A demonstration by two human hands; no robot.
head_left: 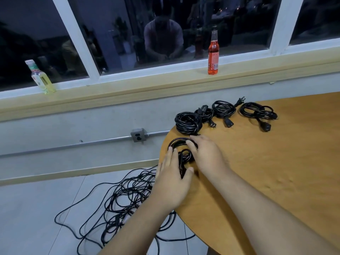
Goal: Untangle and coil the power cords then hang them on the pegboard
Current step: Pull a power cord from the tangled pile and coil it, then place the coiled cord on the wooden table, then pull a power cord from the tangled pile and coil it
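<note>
Both hands rest on a small black coil (180, 141) of power cord that lies on the round wooden worktop (266, 162), close to its rim at about 10 o'clock. The left hand (173, 173) lies flat with its fingers nearly straight along the 9 o'clock side of the coil. Its thumb is spread wide toward 3 o'clock, and the knotted middle of the cord shows in the gap between thumb and fingers. The right hand (206, 155) lies over the coil's 3 o'clock side with its fingers stretched toward 11 o'clock, the tips resting on the top of the loop. Neither hand is plainly closed round the cord. At 12 o'clock from the hands, just beside the right fingertips, sits a thick wound bundle (186, 122). Three more bundles run from it toward 2 o'clock along the far rim: one (204, 113) touching it, the next (223, 107) close by, and the last (255, 110) a little apart, all with plugs sticking out. Below the worktop, at 7 o'clock from the hands, a loose tangle of cords (125, 199) sprawls on the pale floor (36, 208). A metal wall socket (138, 135) sits at 9 o'clock from the bundles. On the window sill (128, 85) a red bottle (213, 54) stands at 12 o'clock and a yellow bottle (41, 78) at 10 o'clock.
</note>
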